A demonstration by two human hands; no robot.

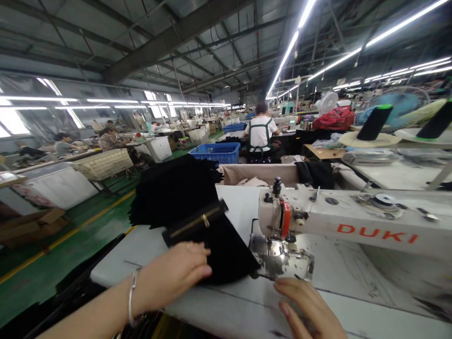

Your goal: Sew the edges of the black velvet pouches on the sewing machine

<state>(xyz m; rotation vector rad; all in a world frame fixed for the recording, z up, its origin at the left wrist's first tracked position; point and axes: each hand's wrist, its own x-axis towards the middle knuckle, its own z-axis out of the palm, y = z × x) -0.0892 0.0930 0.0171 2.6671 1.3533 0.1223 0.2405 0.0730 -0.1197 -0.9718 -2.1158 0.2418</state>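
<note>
My left hand (173,273), with a silver bangle on the wrist, lies with fingers stretched out at the near left edge of a black fabric panel (226,249). A zipper with a gold-coloured pull (205,220) crosses the panel's upper end. Behind lies a thick stack of black fabric pieces (173,188). My right hand (307,306) rests on the table at the lower right, fingers apart. Close to its fingertips is a thin dark tool (264,277), its kind unclear. The sewing machine head (278,216) stands just beyond, its metal plate (286,263) bare of fabric.
The machine arm (370,226) spans the right side. A fabric-lined bin (240,173) and a blue plastic basket (219,153) stand behind the table. Black thread cones (376,122) are at the right. A person (261,132) sits ahead, back turned. Dark fabric hangs at the lower left.
</note>
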